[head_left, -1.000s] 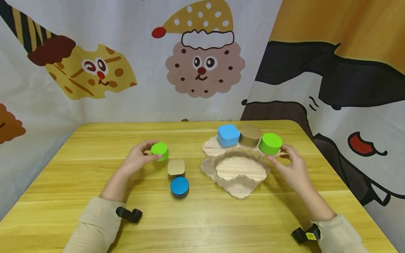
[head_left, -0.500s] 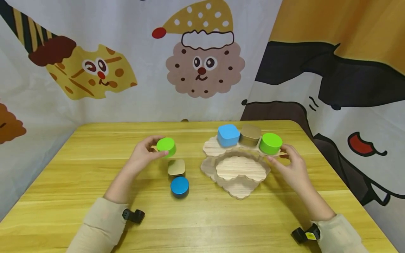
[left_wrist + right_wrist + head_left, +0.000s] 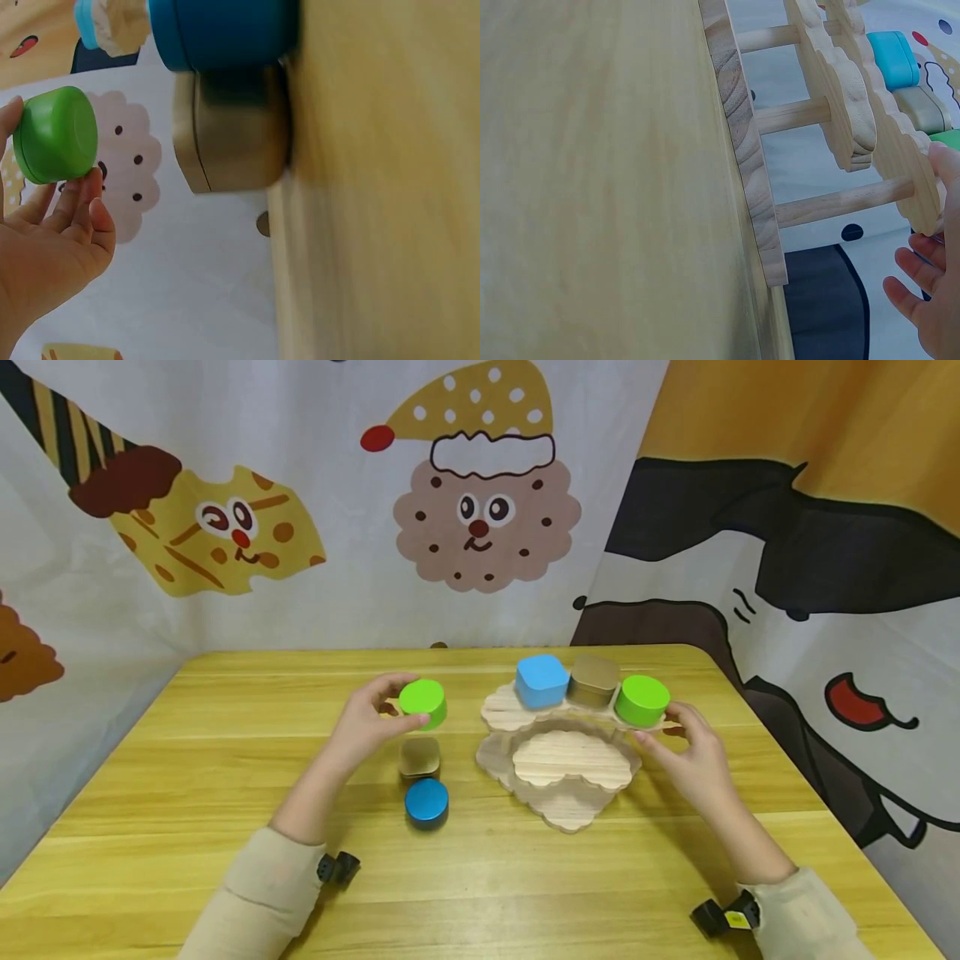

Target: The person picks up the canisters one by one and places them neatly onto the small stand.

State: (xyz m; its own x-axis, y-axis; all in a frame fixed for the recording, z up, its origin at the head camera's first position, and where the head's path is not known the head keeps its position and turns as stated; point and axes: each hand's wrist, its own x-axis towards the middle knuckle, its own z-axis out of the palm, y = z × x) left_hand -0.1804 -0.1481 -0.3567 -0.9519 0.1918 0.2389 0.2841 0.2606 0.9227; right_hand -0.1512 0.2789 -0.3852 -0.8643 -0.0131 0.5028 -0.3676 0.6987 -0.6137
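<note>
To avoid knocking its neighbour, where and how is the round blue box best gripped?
Probably pinch the round blue box left and right on its curved side, coming from the near side: it stands upright, the gold box close behind.

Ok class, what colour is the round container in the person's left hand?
The round container is green, showing best in the left wrist view.
</note>
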